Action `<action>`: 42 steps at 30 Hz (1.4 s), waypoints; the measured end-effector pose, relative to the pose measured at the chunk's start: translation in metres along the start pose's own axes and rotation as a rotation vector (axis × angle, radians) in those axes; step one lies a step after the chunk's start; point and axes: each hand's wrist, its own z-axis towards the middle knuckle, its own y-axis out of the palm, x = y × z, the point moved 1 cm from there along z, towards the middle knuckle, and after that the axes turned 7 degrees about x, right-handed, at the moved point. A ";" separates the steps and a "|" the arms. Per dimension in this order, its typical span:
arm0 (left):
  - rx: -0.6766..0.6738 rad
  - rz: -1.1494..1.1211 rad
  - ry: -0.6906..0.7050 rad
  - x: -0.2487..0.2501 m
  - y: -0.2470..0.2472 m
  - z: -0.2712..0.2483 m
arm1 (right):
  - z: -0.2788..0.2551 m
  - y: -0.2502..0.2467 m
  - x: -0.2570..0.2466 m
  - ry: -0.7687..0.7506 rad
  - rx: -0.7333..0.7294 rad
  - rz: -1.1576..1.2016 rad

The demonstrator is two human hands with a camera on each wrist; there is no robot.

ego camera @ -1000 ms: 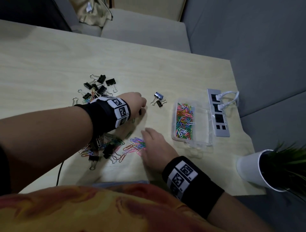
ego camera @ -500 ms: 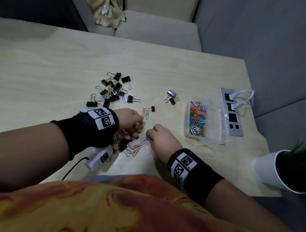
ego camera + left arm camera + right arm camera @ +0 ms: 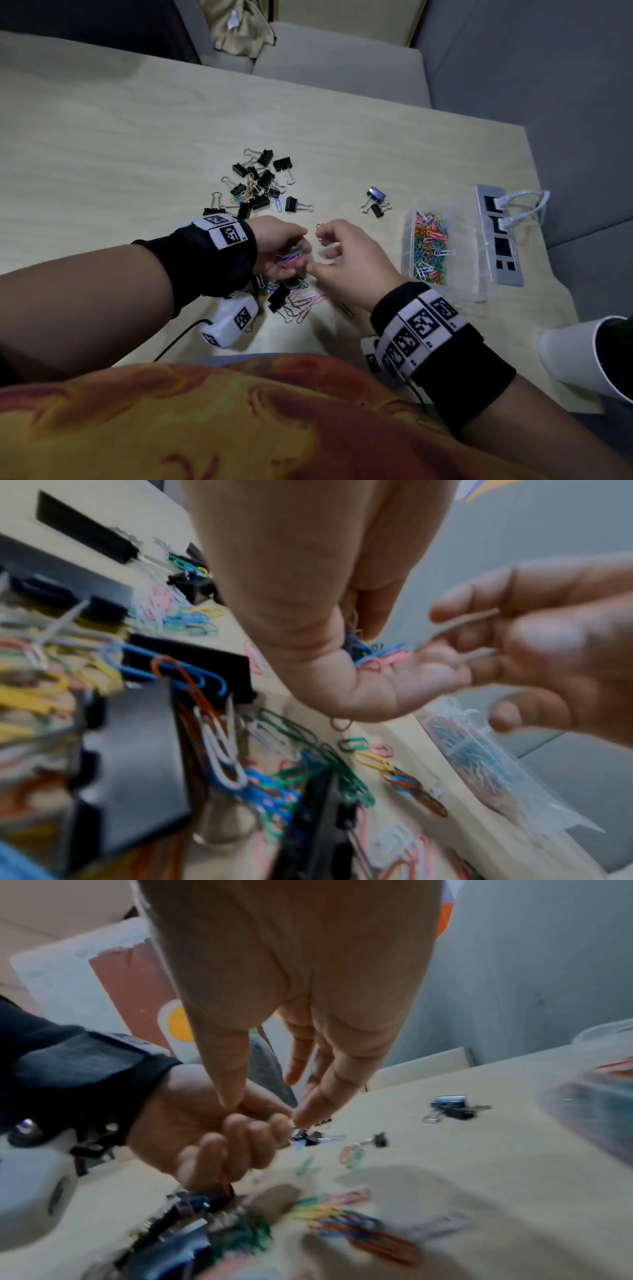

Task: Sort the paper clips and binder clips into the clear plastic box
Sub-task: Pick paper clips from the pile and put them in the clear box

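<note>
My left hand (image 3: pixel 297 249) is raised just above the table and grips a bunch of coloured paper clips (image 3: pixel 291 256), which also shows in its palm (image 3: pixel 371 653). My right hand (image 3: pixel 320 254) is close beside it with relaxed fingers (image 3: pixel 313 1110) reaching to the left hand's fingertips; I see nothing held in it. The clear plastic box (image 3: pixel 471 263) stands to the right, with coloured paper clips (image 3: pixel 430 246) in its left compartment. Black binder clips (image 3: pixel 260 185) lie in a heap behind the hands. More paper clips and a binder clip (image 3: pixel 291 303) lie under them.
Two binder clips (image 3: pixel 375 202) lie apart, between the heap and the box. A grey power strip (image 3: pixel 500 240) with white cables sits right of the box. A white plant pot (image 3: pixel 579 356) stands at the table's right front corner. A grey sofa is behind the table.
The left hand pulled back from the heap and lifted with a bunch of paper clips. The right hand rose off the loose clips on the table and came up against it.
</note>
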 end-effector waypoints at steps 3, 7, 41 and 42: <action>0.007 -0.028 0.001 0.003 -0.012 -0.004 | -0.007 0.000 0.020 0.192 -0.203 -0.366; 0.056 0.010 0.032 0.005 -0.026 -0.005 | -0.017 0.025 0.030 0.307 -0.284 -0.516; -0.023 -0.095 0.077 0.001 -0.037 -0.002 | 0.029 0.028 -0.035 -0.230 0.007 -0.016; -0.020 -0.095 0.071 0.001 -0.040 -0.002 | 0.031 0.024 -0.031 -0.219 0.048 -0.012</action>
